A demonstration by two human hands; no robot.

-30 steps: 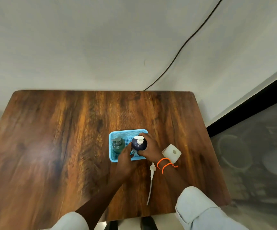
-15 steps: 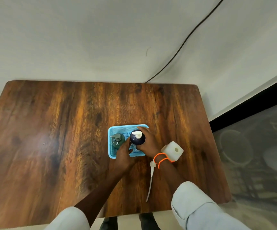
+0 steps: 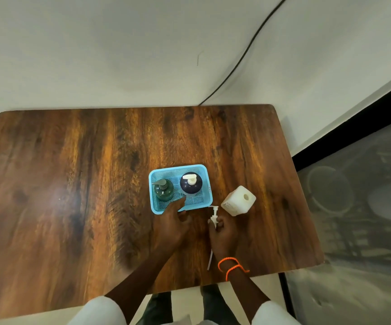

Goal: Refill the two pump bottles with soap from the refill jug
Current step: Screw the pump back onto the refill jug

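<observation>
- Blue basket near table centre; green pump bottle in its left half, dark pump bottle in its right half, both upright, both with pump heads on.
- Refill jug standing on wooden table just right of basket, apart from it; round mouth on top open, no cap seen.
- Loose white pump with dip tube flat on table between basket and jug. Long axis roughly near-far: head toward basket's near-right corner, tube running back toward table's near edge, passing under right hand.
- Right hand over pump's collar region, fingers curled around it; reads as a pinch grip, contact partly hidden by knuckles.
- Left hand at basket's near rim, fingers straight and loose, fingertips reaching over rim onto mesh floor just in front of the two bottles; gripping nothing.
- Key relation: jug sits up-right of right hand, near, nothing between; left hand farther, basket side. Right hand closer for the jug.
- Judgement: loose pump likely belongs to jug. Both bottles look closed, so either pour done or heads to come off first; cannot tell fill levels.
- Risk: long tube dragging across table, dripping soap when lifted.
</observation>
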